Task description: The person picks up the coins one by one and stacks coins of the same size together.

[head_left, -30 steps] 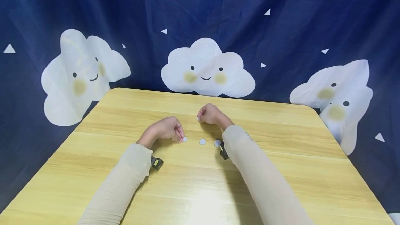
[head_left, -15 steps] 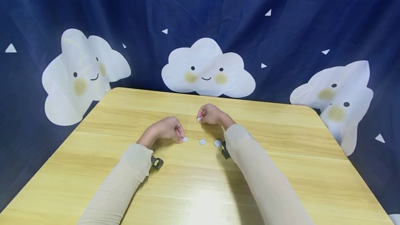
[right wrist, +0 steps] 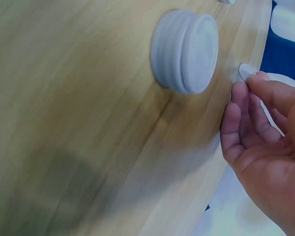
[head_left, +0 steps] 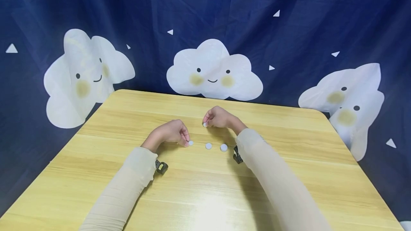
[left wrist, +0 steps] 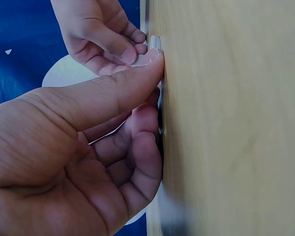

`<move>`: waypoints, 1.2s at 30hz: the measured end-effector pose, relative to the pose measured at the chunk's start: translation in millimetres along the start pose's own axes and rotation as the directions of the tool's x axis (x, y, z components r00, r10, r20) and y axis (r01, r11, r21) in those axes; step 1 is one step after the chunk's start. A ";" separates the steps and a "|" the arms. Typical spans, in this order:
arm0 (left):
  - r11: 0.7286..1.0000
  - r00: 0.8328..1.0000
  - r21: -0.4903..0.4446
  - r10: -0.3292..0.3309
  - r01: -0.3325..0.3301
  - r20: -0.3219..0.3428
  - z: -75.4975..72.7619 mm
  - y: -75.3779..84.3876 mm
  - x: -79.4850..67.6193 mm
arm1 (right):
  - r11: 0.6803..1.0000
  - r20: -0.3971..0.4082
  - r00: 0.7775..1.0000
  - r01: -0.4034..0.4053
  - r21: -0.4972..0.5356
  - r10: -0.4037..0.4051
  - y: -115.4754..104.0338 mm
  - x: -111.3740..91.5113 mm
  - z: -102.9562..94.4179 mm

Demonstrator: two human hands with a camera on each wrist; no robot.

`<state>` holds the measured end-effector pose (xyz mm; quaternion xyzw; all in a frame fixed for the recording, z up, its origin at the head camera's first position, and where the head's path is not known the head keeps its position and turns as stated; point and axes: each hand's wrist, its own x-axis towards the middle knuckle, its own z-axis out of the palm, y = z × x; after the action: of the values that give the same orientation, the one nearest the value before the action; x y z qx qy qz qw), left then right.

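Observation:
In the head view my right hand (head_left: pixel 217 117) pinches a small white disc (head_left: pixel 204 124) between thumb and fingertips, over the far middle of the table. The right wrist view shows that hand's thumb and index finger on the disc's edge, the other fingers loosely curled. Lower and to the left, my left hand (head_left: pixel 171 132) reaches down to the tabletop, its thumb and fingertips pinching the edge of another white disc (head_left: pixel 191 143). To the right of it lie a separate white disc (head_left: pixel 208 146) and a short stack of white discs (head_left: pixel 223 147), whose layers show in the right wrist view.
The light wood table (head_left: pixel 179 195) has rounded far corners. Behind it hangs a dark blue curtain (head_left: pixel 144 13) printed with white clouds and triangles. Each wrist bears a small black camera mount; the right one (head_left: pixel 237 154) is just right of the stack.
My right hand and its disc have come slightly nearer, and the right forearm has swung to the right, uncovering the stack. The left hand stays in place on its disc.

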<state>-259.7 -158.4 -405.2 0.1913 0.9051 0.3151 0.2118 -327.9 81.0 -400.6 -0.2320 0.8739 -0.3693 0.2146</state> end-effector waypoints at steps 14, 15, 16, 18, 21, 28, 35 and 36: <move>1.000 1.000 0.007 -0.004 0.004 -0.003 -0.3 -1.2 0.5 | 0.995 0.080 0.993 0.078 0.054 -0.083 -5.2 -10.7 6.0; 1.000 1.000 0.009 -0.003 0.003 -0.004 -0.4 -1.2 0.5 | 0.995 0.085 0.993 0.082 0.056 -0.087 -5.7 -10.7 7.4; 1.000 1.000 0.011 -0.003 0.003 -0.005 -0.4 -1.0 0.4 | 0.995 0.090 0.992 0.088 0.055 -0.093 -6.0 -10.6 8.6; 1.000 1.000 0.014 -0.003 0.003 -0.005 -0.4 -0.5 0.6 | 0.994 0.103 0.990 0.093 0.060 -0.098 -7.2 -11.3 10.6; 1.000 1.000 0.017 -0.003 0.003 0.000 -0.3 0.8 1.2 | 0.994 0.111 0.989 0.091 0.063 -0.097 -9.5 -13.6 12.7; 1.000 1.000 0.019 -0.003 0.003 0.002 0.3 2.5 2.9 | 0.992 0.131 0.985 0.099 0.082 -0.109 -13.7 -18.1 18.6; 1.000 1.000 0.020 -0.010 0.010 -0.010 0.9 0.4 1.9 | 0.991 0.177 0.976 0.112 0.073 -0.124 -21.3 -20.1 28.1; 1.000 1.000 0.018 -0.009 0.010 -0.008 0.7 0.4 1.5 | 0.991 0.184 0.975 0.114 0.070 -0.126 -22.3 -20.3 29.2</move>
<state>-260.6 -157.1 -405.9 0.1877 0.9098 0.3065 0.2078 -290.2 62.7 -398.3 -0.3117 0.8228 -0.3838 0.2804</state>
